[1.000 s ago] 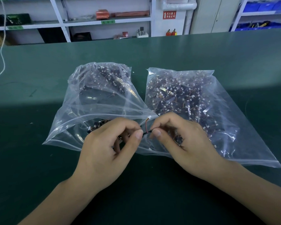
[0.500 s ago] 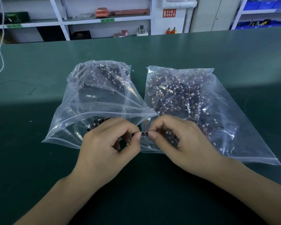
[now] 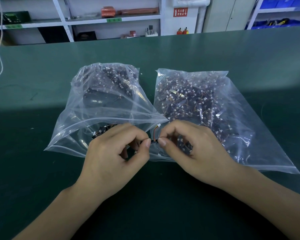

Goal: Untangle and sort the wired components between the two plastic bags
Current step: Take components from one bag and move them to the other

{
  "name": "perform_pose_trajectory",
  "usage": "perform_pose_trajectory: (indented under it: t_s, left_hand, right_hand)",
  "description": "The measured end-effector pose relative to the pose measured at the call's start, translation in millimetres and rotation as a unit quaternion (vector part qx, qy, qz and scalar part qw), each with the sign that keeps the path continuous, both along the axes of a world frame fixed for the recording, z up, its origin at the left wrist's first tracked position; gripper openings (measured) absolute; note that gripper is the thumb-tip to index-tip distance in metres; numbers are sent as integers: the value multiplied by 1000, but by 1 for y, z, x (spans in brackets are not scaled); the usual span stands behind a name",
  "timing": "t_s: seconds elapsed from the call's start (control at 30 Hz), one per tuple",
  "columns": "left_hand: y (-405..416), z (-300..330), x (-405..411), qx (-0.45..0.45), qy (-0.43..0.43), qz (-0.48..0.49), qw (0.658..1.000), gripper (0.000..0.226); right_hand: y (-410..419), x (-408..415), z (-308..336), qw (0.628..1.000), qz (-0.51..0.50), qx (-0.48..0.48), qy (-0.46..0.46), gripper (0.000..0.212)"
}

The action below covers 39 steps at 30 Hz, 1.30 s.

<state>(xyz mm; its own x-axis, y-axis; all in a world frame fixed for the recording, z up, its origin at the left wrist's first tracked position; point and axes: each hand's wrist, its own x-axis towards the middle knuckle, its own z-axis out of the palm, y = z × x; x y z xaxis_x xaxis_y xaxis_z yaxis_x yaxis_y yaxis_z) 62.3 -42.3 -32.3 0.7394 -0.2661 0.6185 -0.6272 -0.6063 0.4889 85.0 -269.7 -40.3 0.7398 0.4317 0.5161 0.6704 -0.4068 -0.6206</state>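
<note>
Both hands are pinching one small wired component (image 3: 154, 138) between them: the left hand (image 3: 114, 158) gripping its dark end, the right hand (image 3: 194, 151) the other. It is hovering just above the green surface (image 3: 163, 196), between the left bag (image 3: 102, 108) and right bag (image 3: 215, 110).

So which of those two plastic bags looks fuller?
The bag on the right: small wired parts spread through most of it. The left bag holds one dark clump at its far end and a few near the hands.

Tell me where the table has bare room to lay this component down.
Bare green mat lies between the forearms, left of the left bag, and beyond both bags. The strip between it and the right bag is crowded: both hands meet there.
</note>
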Motion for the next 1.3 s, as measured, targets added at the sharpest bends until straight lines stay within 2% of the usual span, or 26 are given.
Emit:
perform_pose_trajectory:
  t_s: [0.57, 0.6, 0.7, 0.8, 0.9, 1.07, 1.2, 1.3]
  left_hand:
    - [1, -2, 0, 6, -13, 0, 1000, 14]
    - [1, -2, 1, 3, -18, 5, 1000, 13]
    - [2, -1, 2, -18, -36, 25, 999, 9]
    - [4, 1, 4, -41, -38, 27, 998, 2]
    - [4, 0, 4, -51, -34, 19, 998, 4]
    - [2, 0, 3, -48, -34, 11, 998, 7]
    - [2, 2, 2, -65, -15, -1, 998, 7]
    - [3, 2, 0, -40, -16, -31, 999, 7]
  right_hand:
    - [-4, 5, 2, 1000, 10, -22, -10, 7]
    - [-6, 6, 3, 1000, 15, -26, -8, 10]
    - [-15, 11, 7, 995, 37, -93, -16, 36]
    - [-24, 16, 9, 983, 56, -171, -43, 44]
    - [-27, 19, 11, 982, 55, -175, -46, 38]
    - [-27, 23, 11, 986, 67, -150, -36, 9]
    - [-27, 26, 11, 993, 50, -103, -30, 9]
    - [-29, 26, 11, 997, 42, -67, 6, 11]
